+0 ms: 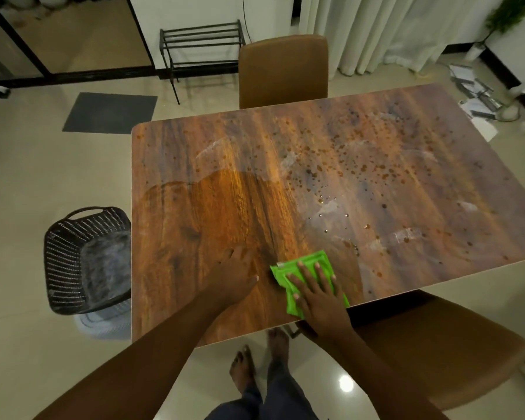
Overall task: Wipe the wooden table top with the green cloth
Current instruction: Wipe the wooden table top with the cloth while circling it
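Note:
The wooden table top (194, 237) fills the middle of the view. Its near left part looks darker and glossy, while brown spots, droplets and pale smears cover the middle and right. A folded green cloth (306, 262) lies near the front edge. My right hand (319, 295) presses flat on the cloth with fingers spread. My left hand (237, 274) rests flat on the bare wood just left of the cloth, holding nothing.
A brown chair (282, 71) stands at the table's far side and another brown chair (437, 353) at the near right. A dark woven basket (82, 259) sits on the floor left of the table. My bare feet (255, 362) stand below the front edge.

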